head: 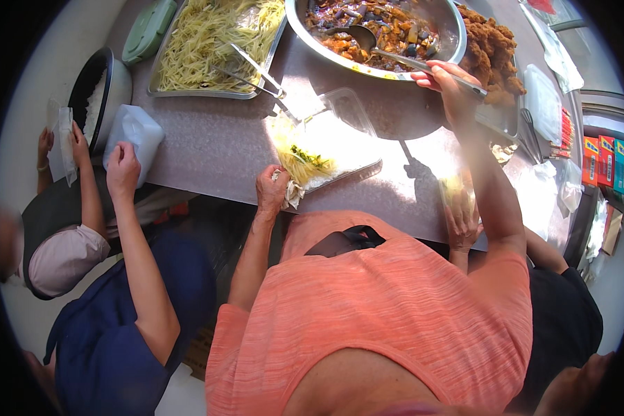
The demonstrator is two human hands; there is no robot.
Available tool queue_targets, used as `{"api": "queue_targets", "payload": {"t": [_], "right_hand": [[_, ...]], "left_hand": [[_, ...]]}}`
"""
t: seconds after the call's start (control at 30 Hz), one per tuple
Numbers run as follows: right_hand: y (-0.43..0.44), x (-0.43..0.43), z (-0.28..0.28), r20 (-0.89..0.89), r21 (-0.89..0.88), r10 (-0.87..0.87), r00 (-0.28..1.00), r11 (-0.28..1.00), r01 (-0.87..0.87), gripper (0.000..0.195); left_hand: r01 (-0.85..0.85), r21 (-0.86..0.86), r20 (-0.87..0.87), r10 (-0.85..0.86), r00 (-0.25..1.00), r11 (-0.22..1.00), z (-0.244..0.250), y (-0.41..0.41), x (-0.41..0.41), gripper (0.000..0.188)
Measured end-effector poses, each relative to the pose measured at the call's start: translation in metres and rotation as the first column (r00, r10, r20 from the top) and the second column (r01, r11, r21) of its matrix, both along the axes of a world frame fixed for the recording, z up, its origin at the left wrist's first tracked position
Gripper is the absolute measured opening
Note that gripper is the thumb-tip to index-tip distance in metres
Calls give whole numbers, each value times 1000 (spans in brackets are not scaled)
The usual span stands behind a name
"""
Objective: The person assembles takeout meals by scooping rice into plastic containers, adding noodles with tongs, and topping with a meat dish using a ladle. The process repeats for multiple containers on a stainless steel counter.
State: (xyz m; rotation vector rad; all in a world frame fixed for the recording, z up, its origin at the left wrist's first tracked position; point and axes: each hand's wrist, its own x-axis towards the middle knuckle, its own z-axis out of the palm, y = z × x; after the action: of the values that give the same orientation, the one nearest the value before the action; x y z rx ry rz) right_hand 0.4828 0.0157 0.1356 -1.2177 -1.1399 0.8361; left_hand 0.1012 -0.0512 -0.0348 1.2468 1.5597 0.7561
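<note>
My right hand (450, 86) grips the handle of a metal ladle (411, 63), whose bowl rests among saucy eggplant pieces (390, 23) in a large round metal basin (296, 21). Between thumb and fingers of my left hand (272, 188) is a crumpled pale cloth or paper (293, 194). Right beside that hand lies a clear plastic meal box (373, 169) with shredded potato (291, 140), chopped greens (312, 156) and what looks like white rice. Sunlight washes out much of the box.
Tongs (260, 67) lie across a tray (203, 94) of shredded potato. Fried pieces (491, 52) are heaped behind my right hand. A co-worker's hand (122, 169) touches white containers (140, 132) near a rice pot (119, 78). Another person's hand (463, 223) holds a filled box (449, 190).
</note>
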Motion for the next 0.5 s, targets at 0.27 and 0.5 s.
{"api": "queue_targets", "payload": {"t": [0.27, 0.5], "right_hand": [[-3, 1, -14, -100, 12, -94, 990, 995, 96, 18], [-5, -4, -11, 53, 77, -76, 996, 994, 72, 15]], "left_hand": [[-184, -35, 102, 187, 977, 982, 12, -15, 6, 18], [-209, -21, 120, 210, 970, 978, 15, -17, 6, 18]]}}
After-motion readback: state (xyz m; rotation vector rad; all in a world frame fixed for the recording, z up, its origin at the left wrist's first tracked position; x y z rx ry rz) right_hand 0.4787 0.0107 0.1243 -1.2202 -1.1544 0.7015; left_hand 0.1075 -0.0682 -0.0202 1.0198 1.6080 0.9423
